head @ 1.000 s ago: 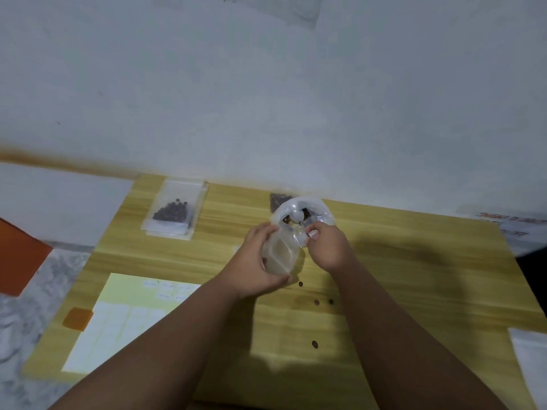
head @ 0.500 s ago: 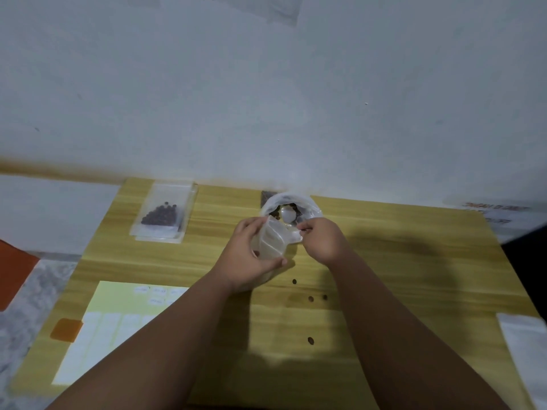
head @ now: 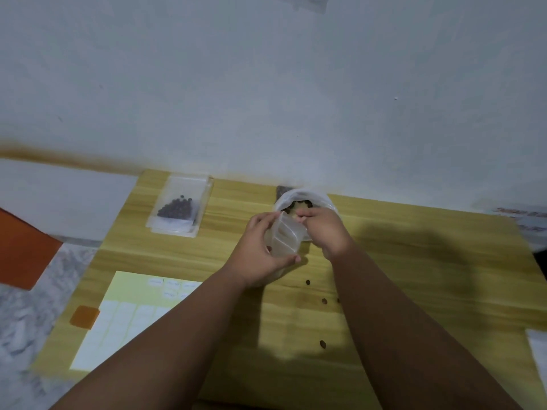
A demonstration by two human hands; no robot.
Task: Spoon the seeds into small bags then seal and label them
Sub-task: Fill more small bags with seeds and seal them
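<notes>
Head: two hands (head: 259,253) (head: 325,232), one bag (head: 284,238); perhaps four loose seeds (head: 324,301).

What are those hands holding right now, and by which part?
The left hand grips a small clear bag by its edges, fingers above, thumb below. The right hand curls at the bag's mouth; what it pinches cannot be told.

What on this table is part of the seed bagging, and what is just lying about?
In use:
small bag
seed container
filled bags
label sheet

Lying about:
spilled seeds
orange board
white paper
</notes>
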